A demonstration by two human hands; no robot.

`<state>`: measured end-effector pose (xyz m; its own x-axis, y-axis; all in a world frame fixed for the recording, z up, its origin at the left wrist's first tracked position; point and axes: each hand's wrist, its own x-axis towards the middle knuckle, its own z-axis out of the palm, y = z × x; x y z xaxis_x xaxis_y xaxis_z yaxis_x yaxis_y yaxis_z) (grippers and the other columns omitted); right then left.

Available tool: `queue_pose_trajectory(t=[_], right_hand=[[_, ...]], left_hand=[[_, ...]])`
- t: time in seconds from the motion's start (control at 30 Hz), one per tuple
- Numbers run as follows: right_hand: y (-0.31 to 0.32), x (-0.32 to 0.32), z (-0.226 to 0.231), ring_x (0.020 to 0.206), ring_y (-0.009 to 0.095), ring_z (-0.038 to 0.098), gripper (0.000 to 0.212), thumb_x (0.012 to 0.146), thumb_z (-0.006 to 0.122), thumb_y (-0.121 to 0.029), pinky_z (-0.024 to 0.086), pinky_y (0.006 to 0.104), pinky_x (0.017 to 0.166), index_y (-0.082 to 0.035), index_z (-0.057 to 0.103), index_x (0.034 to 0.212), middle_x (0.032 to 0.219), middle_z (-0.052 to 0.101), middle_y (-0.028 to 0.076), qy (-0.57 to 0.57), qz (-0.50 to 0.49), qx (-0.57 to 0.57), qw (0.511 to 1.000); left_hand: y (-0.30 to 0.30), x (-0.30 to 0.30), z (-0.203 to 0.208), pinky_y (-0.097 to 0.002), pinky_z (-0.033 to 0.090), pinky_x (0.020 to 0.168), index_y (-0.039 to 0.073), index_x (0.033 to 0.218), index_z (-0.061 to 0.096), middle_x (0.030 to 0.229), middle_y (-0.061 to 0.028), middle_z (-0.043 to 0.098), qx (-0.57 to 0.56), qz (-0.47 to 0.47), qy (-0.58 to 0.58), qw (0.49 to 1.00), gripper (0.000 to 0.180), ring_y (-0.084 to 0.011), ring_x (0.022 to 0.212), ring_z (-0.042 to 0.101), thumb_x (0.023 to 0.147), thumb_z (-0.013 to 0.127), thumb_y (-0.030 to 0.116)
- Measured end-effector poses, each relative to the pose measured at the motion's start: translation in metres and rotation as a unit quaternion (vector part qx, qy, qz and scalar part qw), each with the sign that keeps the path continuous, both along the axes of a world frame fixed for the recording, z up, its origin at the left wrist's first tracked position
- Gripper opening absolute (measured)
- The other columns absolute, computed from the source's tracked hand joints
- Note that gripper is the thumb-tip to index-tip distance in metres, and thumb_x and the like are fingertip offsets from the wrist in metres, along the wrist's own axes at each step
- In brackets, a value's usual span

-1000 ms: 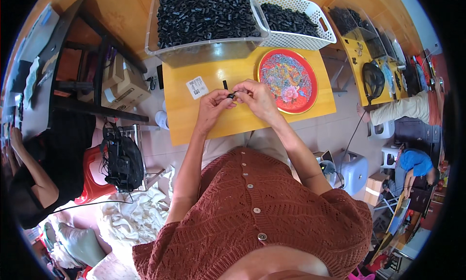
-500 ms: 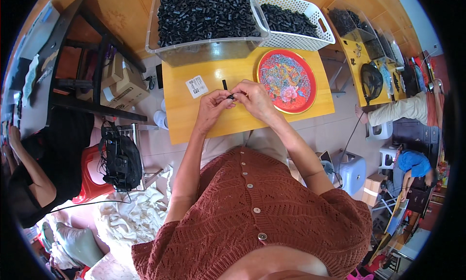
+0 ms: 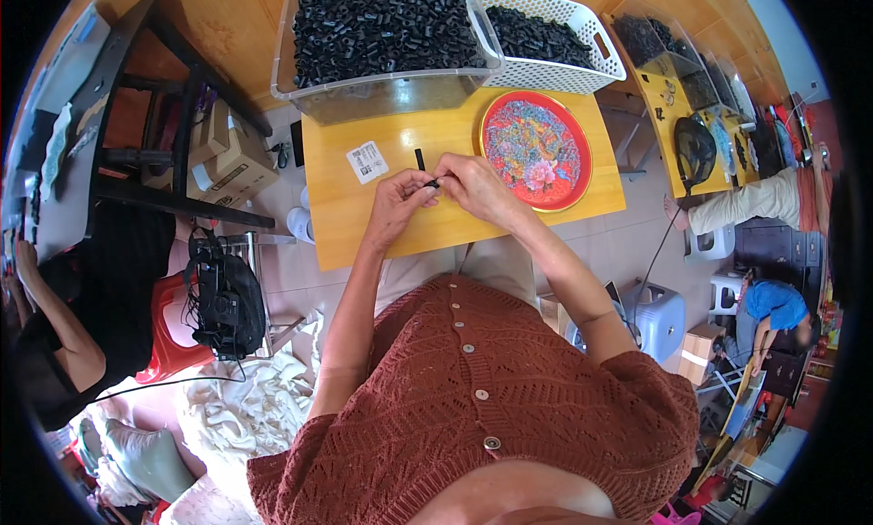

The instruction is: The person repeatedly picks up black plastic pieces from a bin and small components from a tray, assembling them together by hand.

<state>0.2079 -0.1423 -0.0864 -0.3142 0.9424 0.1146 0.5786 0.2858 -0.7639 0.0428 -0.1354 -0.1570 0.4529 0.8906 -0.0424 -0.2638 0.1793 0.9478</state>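
Over the near middle of the yellow table, my left hand (image 3: 398,206) is closed, with thumb and fingers pinching a small black plastic piece (image 3: 432,184). My right hand (image 3: 475,188) meets it from the right, fingertips pressed together at that piece; whatever else they pinch is too small to make out. Just beyond the fingers lies a thin black strip (image 3: 419,158). To the right of my hands sits a round red tray (image 3: 583,161) with a gold edge and a flower pattern, its bottom covered with many small silvery bits.
A clear bin (image 3: 391,86) heaped with black pieces (image 3: 382,34) and a white perforated basket (image 3: 555,77) of similar pieces stand at the back. A white printed card (image 3: 367,162) lies at the left of the yellow table (image 3: 364,238). Other people work at left and right.
My right hand has shifted very slightly at the black piece, with its fingers still pinched. My left hand keeps its hold almost unmoved.
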Motion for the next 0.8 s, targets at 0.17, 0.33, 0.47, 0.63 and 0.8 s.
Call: queue_pose_trajectory(t=[0.17,0.33,0.47,0.63,0.8], right_hand=[[0.003,-0.002,-0.006,0.070,0.042,0.058,0.006,0.078,0.051,-0.002,0.045,0.0455,0.059,0.001,0.052,0.084,0.069,0.057,0.023,-0.011,-0.001,-0.075,0.997],[0.004,-0.005,-0.005,0.070,0.042,0.057,0.005,0.078,0.051,-0.002,0.044,0.0462,0.059,0.001,0.051,0.082,0.069,0.057,0.024,-0.021,-0.011,-0.080,0.996],[0.004,-0.006,-0.010,0.059,0.035,0.059,0.003,0.077,0.051,0.001,0.044,0.0409,0.053,0.000,0.051,0.081,0.063,0.056,0.020,-0.049,-0.012,-0.010,0.999],[0.006,-0.004,-0.018,0.065,0.040,0.057,0.006,0.075,0.053,0.001,0.043,0.0447,0.055,0.000,0.051,0.080,0.065,0.056,0.021,-0.067,-0.014,0.003,0.998],[-0.003,-0.008,-0.021,0.068,0.041,0.057,0.009,0.073,0.054,0.001,0.043,0.0459,0.056,0.001,0.048,0.079,0.069,0.057,0.022,-0.123,-0.025,0.040,0.991]], left_hand=[[0.000,-0.003,0.004,-0.0215,0.048,0.064,-0.001,0.092,0.057,0.081,-0.0047,0.062,-0.016,-0.006,0.003,1.000,0.011,-0.0094,0.071,0.058,0.084,0.057,0.006],[0.002,-0.002,0.004,-0.0214,0.047,0.061,-0.001,0.090,0.057,0.077,-0.0047,0.061,-0.016,-0.009,0.010,1.000,0.009,-0.0088,0.067,0.057,0.084,0.057,0.006],[0.004,0.000,-0.002,-0.0215,0.045,0.059,0.000,0.088,0.057,0.075,-0.0054,0.062,-0.012,-0.001,0.025,1.000,0.009,-0.0092,0.063,0.055,0.083,0.058,0.007],[0.005,0.007,-0.005,-0.0209,0.045,0.057,0.000,0.085,0.056,0.073,-0.0039,0.060,-0.015,0.019,0.042,0.999,0.006,-0.0082,0.062,0.055,0.083,0.058,0.006],[0.003,0.015,0.000,-0.0207,0.043,0.047,-0.002,0.081,0.055,0.066,-0.0034,0.057,-0.006,0.054,0.094,0.994,0.002,-0.0075,0.052,0.052,0.081,0.056,0.000]])
